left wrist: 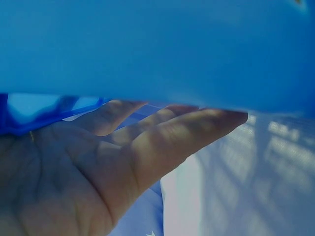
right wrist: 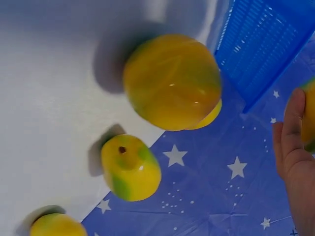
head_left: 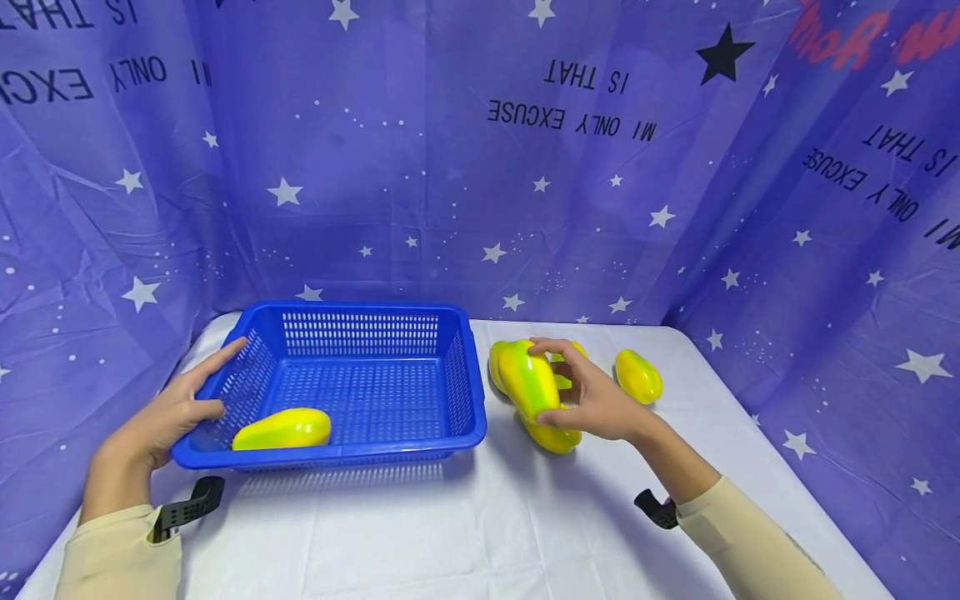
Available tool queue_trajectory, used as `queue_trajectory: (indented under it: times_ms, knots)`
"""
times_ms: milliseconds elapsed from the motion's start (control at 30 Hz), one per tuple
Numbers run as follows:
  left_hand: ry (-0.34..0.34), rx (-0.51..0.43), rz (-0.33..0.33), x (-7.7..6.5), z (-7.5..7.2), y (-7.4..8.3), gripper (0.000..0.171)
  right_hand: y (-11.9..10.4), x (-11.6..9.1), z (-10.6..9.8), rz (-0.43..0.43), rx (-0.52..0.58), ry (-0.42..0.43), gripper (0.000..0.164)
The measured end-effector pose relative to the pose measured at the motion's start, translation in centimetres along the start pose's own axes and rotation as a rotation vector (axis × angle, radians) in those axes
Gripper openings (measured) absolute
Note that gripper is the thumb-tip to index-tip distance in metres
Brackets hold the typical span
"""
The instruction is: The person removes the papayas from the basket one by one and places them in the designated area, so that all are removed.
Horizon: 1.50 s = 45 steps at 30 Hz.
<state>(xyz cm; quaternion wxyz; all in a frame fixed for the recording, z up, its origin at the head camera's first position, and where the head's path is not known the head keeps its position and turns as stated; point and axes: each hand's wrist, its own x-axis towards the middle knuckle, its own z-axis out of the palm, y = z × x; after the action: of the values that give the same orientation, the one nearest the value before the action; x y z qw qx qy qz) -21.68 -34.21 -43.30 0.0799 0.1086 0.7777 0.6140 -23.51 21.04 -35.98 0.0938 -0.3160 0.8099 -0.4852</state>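
In the head view my left hand (head_left: 168, 412) grips the left side of a blue plastic basket (head_left: 480, 433), with its thumb over the rim. The left wrist view shows the fingers (left wrist: 182, 132) stretched out beneath the basket's blue edge. A yellow-green papaya (head_left: 281, 429) lies inside, at the near left corner. Right of the basket, my right hand (head_left: 600, 400) holds another papaya (head_left: 528, 379) between thumb and fingers. This one overlaps more papayas, one (head_left: 555, 437) showing below it; others are partly hidden behind the hand.
A separate papaya (head_left: 639, 377) lies farther right on the white-covered table (head_left: 525, 533). Purple star-printed curtain (head_left: 420, 208) hangs behind the table and along both sides. Black wrist mounts (head_left: 191, 504) stick out from both sleeves.
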Motion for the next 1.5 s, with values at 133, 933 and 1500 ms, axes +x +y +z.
queue_trajectory:
  times_ms: [133, 933, 1500]
  knots:
    - [0.005, 0.005, 0.006, 0.0, 0.0, -0.1, 0.095, 0.6, -0.8, -0.3, -0.011, -0.009, 0.006, 0.079]
    - [-0.009, -0.015, 0.002, -0.2, 0.1, -0.2, 0.093, 4.3, -6.0, -2.6, 0.026, -0.002, 0.115, 0.081]
    - [-0.006, -0.018, -0.005, 0.0, 0.1, 0.0, 0.094, 7.1, -9.3, -4.1, 0.158, -0.048, 0.171, 0.079]
